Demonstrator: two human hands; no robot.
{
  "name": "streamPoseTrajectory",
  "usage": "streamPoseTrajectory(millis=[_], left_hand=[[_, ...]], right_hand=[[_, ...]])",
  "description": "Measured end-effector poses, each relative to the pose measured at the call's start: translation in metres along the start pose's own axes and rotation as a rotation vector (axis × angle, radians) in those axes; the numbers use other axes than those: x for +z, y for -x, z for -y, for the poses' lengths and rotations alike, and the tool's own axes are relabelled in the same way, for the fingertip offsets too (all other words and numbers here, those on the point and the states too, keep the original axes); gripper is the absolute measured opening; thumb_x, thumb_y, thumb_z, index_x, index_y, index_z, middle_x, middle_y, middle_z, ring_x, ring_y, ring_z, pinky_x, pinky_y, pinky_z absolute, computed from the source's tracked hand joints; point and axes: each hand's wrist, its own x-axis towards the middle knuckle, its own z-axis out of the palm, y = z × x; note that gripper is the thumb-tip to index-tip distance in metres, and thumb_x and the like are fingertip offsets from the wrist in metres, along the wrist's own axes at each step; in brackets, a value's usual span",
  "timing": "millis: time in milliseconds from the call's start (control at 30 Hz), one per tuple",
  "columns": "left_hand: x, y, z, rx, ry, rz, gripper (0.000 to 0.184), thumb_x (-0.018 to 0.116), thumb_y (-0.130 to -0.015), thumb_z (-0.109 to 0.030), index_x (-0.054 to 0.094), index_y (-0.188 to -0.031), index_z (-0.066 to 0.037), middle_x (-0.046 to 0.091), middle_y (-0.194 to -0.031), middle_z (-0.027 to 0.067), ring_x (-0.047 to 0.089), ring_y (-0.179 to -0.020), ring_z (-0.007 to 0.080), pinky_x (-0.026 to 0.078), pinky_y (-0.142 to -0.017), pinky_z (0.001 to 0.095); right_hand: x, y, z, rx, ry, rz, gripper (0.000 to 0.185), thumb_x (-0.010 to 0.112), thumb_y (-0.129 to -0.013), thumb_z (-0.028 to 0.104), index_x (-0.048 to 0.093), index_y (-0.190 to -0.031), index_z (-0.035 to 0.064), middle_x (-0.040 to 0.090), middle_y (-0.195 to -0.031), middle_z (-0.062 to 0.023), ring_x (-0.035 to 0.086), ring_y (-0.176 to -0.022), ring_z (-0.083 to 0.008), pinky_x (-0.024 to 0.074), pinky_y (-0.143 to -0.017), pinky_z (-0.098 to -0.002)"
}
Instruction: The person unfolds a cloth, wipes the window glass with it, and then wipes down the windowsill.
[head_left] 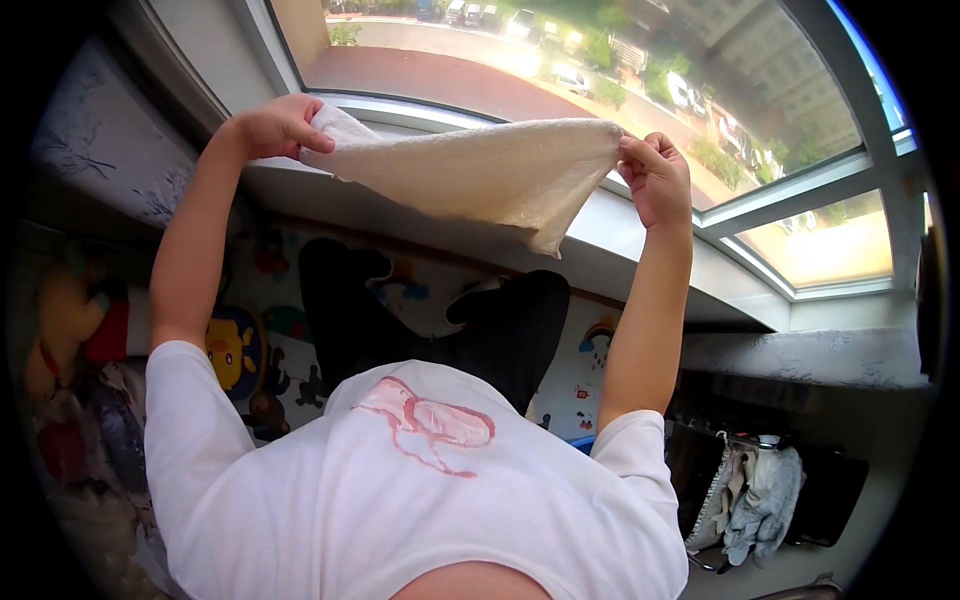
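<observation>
cloth (470, 170) stretched between fingers (648, 157) partly hides the windowsill (618, 222) and window (740, 110).

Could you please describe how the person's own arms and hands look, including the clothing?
The left hand and right hand are bare, with no gloves or watch showing. The plain white short sleeves leave the forearms uncovered; they belong to a white T-shirt with a pink print.

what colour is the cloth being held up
The cloth is off-white, shown in the head view.
</observation>
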Motion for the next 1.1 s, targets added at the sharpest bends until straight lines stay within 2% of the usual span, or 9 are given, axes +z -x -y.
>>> streamPoseTrajectory(millis=[233, 333, 433, 633, 733, 833, 933, 967, 1100], left_hand=[[0.015, 0.003, -0.070, -0.124, -0.702, 0.017, 0.069, 0.090, -0.065, -0.008, 0.057, -0.124, 0.005, 0.070, -0.103, 0.0099, 0.066, -0.100, 0.0192, 0.054, -0.092, 0.0330], [0.021, 0.016, -0.078, 0.066, -1.078, -0.298, 0.069, 0.091, -0.065, -0.010, 0.058, -0.125, 0.002, 0.069, -0.107, 0.0148, 0.065, -0.105, 0.0230, 0.052, -0.093, 0.0352], [0.038, 0.034, -0.110, -0.048, -1.138, -0.243, 0.062, 0.089, -0.069, -0.014, 0.061, -0.123, -0.001, 0.067, -0.117, 0.0178, 0.065, -0.108, 0.0293, 0.051, -0.093, 0.0375], [0.031, 0.035, -0.117, -0.054, -1.358, -0.353, 0.023, 0.070, -0.094, -0.011, 0.066, -0.114, -0.001, 0.062, -0.129, 0.0125, 0.055, -0.123, 0.0318, 0.045, -0.104, 0.0366], [0.022, 0.044, -0.111, 0.188, -1.240, -0.402, 0.017, 0.061, -0.100, -0.010, 0.067, -0.113, -0.001, 0.060, -0.132, 0.0097, 0.051, -0.126, 0.0294, 0.042, -0.107, 0.0366], [-0.005, 0.042, -0.091, 0.420, -1.266, -0.540, 0.019, 0.060, -0.102, -0.011, 0.067, -0.116, -0.001, 0.057, -0.135, 0.0078, 0.053, -0.124, 0.0252, 0.044, -0.106, 0.0354], [-0.022, 0.040, -0.101, 0.344, -0.957, -0.523, 0.020, 0.062, -0.102, -0.012, 0.068, -0.117, -0.002, 0.063, -0.124, 0.0048, 0.059, -0.114, 0.0185, 0.046, -0.102, 0.0305], [-0.028, 0.038, -0.102, 0.422, -0.844, -0.518, 0.020, 0.063, -0.102, -0.013, 0.068, -0.117, -0.002, 0.064, -0.120, 0.0036, 0.060, -0.110, 0.0164, 0.047, -0.100, 0.0293], [-0.048, 0.029, -0.093, 0.705, -0.390, -0.549, 0.027, 0.071, -0.099, -0.021, 0.068, -0.119, -0.004, 0.070, -0.104, 0.0001, 0.064, -0.098, 0.0109, 0.052, -0.091, 0.0280]], right_hand=[[0.013, -0.005, 0.023, 0.205, -0.139, 0.202, 0.025, 0.074, -0.086, -0.003, 0.057, -0.101, 0.0086, 0.068, -0.091, -0.0056, 0.062, -0.077, -0.0109, 0.0499, -0.068, -0.0238], [0.023, 0.001, 0.030, 0.204, -0.066, 0.206, 0.032, 0.077, -0.086, 0.003, 0.063, -0.116, 0.0032, 0.070, -0.099, -0.0084, 0.064, -0.084, -0.0138, 0.0523, -0.075, -0.0267], [0.029, 0.005, 0.035, 0.150, 0.177, 0.302, 0.046, 0.079, -0.086, 0.006, 0.065, -0.129, -0.0009, 0.070, -0.097, -0.0072, 0.065, -0.086, -0.0146, 0.0536, -0.078, -0.0276], [0.050, 0.021, 0.052, -0.197, 1.118, 0.192, 0.036, 0.081, -0.089, 0.028, 0.076, -0.114, 0.0024, 0.073, -0.092, -0.0082, 0.070, -0.086, -0.0183, 0.0559, -0.077, -0.0333], [0.061, 0.031, 0.065, -0.304, 1.270, 0.091, 0.035, 0.081, -0.088, 0.030, 0.078, -0.110, 0.0030, 0.075, -0.100, -0.0150, 0.072, -0.097, -0.0268, 0.0549, -0.086, -0.0400], [0.054, 0.018, 0.064, -0.400, 1.202, 0.013, 0.041, 0.084, -0.085, 0.035, 0.077, -0.108, 0.0013, 0.076, -0.091, -0.0129, 0.074, -0.086, -0.0216, 0.0575, -0.073, -0.0352], [0.064, 0.024, 0.091, -0.134, 0.942, 0.071, 0.045, 0.085, -0.083, 0.039, 0.077, -0.105, 0.0009, 0.075, -0.081, -0.0077, 0.073, -0.068, -0.0149, 0.0536, -0.052, -0.0278], [0.060, 0.019, 0.091, -0.201, 0.869, 0.107, 0.044, 0.086, -0.084, 0.039, 0.077, -0.102, 0.0001, 0.072, -0.074, -0.0027, 0.067, -0.054, -0.0092, 0.0436, -0.039, -0.0206], [0.052, 0.007, 0.108, -0.273, 0.669, 0.174, 0.036, 0.086, -0.086, 0.031, 0.072, -0.095, -0.0010, 0.070, -0.073, -0.0049, 0.063, -0.051, -0.0073, 0.0406, -0.037, -0.0189]])
